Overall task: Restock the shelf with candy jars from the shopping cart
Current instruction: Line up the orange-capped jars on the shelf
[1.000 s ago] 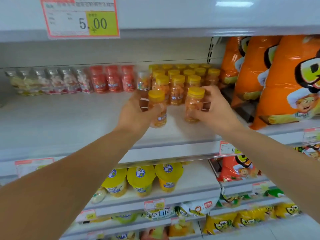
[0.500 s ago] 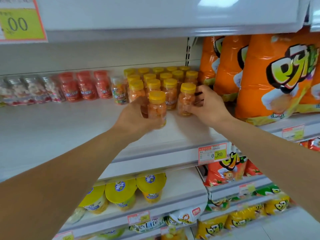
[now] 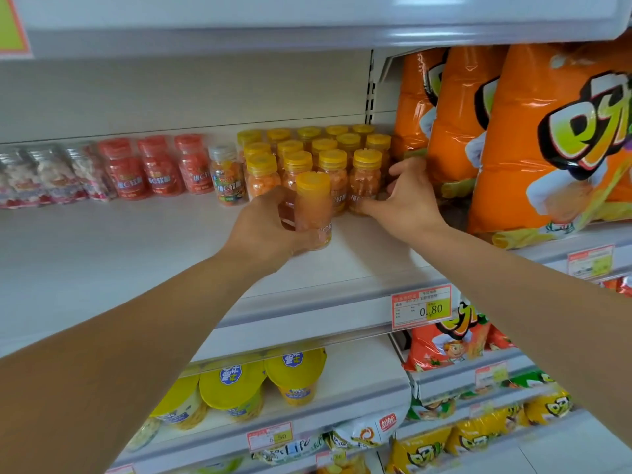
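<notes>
On the white shelf (image 3: 136,254) stand several orange candy jars with yellow lids (image 3: 309,145), packed in rows at the back. My left hand (image 3: 263,230) grips one more orange candy jar (image 3: 313,208), upright and just in front of the front row. My right hand (image 3: 405,200) reaches in from the right. Its thumb and fingers curl around the front-right jar (image 3: 366,176), which stands in line with that row. The shopping cart is out of view.
Red-lidded jars (image 3: 154,165), one clear-lidded jar (image 3: 227,176) and pale jars (image 3: 44,176) line the shelf's back left. Tall orange snack bags (image 3: 513,138) stand right beside my right hand. A price tag (image 3: 422,307) hangs on the shelf edge. Yellow cups (image 3: 294,374) sit below.
My right hand has carried its jar back and set it into the front row on the right. My left hand has brought its jar closer to the group. My view has shifted right.
</notes>
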A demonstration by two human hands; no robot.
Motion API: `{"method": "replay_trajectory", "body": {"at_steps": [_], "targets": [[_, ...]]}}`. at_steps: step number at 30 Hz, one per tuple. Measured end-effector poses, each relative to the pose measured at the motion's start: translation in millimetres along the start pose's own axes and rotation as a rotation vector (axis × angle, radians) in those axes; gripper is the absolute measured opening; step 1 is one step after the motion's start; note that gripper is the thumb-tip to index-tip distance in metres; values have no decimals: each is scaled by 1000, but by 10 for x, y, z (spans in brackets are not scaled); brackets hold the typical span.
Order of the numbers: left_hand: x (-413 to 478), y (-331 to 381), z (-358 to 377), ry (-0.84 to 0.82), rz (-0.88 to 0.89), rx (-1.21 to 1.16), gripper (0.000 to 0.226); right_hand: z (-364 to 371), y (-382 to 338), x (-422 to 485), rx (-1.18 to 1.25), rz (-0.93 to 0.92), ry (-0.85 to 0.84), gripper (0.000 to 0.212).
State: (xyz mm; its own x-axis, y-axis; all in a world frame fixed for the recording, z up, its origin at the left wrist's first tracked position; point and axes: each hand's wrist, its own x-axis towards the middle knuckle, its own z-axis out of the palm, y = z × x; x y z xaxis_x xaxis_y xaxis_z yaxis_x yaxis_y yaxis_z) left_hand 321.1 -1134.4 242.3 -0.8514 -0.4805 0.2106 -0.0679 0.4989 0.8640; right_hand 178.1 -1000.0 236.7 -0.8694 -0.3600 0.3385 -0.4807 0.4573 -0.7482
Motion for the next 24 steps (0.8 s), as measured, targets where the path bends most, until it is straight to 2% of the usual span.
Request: {"method": "replay_trajectory", "body": {"at_steps": [2,4,6,8,10,12,15,17,20,24], "targets": [[-2,-1,13,-2,-5,-11,50,-54,-17,-125,26,-30,-18,51],[2,-5,22,6,-35,-18,51,-87,-56,-254,118,-48,-190,41],[1,15,39,-2,-77,-101,46,-87,-119,-354,187,-99,-404,52],[-8,49,68,-48,-108,-221,29,-72,-184,-409,152,-163,-468,72],[-31,84,100,-100,-118,-274,14,-82,-189,-418,108,-195,-415,76],[-51,95,123,-112,-112,-257,14,-132,-155,-406,51,-194,-337,66],[-46,73,125,-43,-6,1,16,-234,-58,-379,-136,-136,-208,57],[-56,72,121,-54,87,183,14,-273,-4,-363,-225,-88,-139,52],[-64,36,110,-94,174,397,32,-285,20,-322,-301,-61,-67,47],[-43,-14,113,-172,134,467,45,-250,2,-232,-422,-74,5,46]]}}
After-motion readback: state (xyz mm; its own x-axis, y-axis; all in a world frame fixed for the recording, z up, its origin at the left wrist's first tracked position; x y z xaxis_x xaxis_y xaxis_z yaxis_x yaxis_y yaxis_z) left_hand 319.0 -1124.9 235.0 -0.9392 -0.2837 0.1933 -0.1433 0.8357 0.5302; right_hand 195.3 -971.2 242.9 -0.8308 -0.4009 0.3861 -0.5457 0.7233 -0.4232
